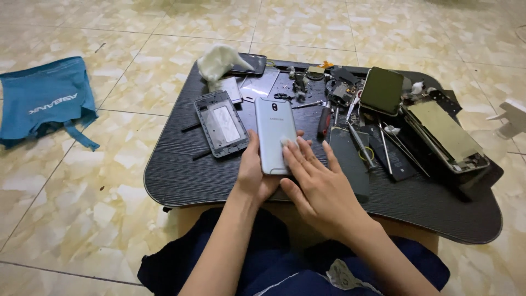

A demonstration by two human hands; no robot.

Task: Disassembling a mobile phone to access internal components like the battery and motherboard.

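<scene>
Left hand (253, 174) grips a silver-blue smartphone (274, 134) from its lower left edge, thumb up along the side, fingers wrapped under; phone lies back-up, near the front middle of a black lap table (181, 175) that sits on a tiled floor (82, 203). Right hand (318, 189) is flat and open, holding nothing in a closed grip; its fingertips (290, 148) press a small white wad (286, 143), maybe cotton or tissue, hard to tell, against the phone's lower right back. Both hands touch the phone. Just left of the phone, a dark phone mid-frame (221, 123) with a pale rectangle inside, lying flat, close to the phone but not clearly touching. Behind it, a crumpled white cloth (219, 59) resting on a dark screen panel (249, 64). Right of the phone: a red-handled screwdriver (324, 121), a second screwdriver (361, 145) lying over a flat black panel (346, 159), thin metal tools, a black battery (393, 156). Further right, a dark phone (382, 90) propped tilted, and an opened phone body (446, 134) with a yellowish plate exposed. Small parts clutter the table's back middle. A blue cloth bag (46, 101) lies on the floor well apart, to the left. Person's dark-clothed lap shows at bottom.
</scene>
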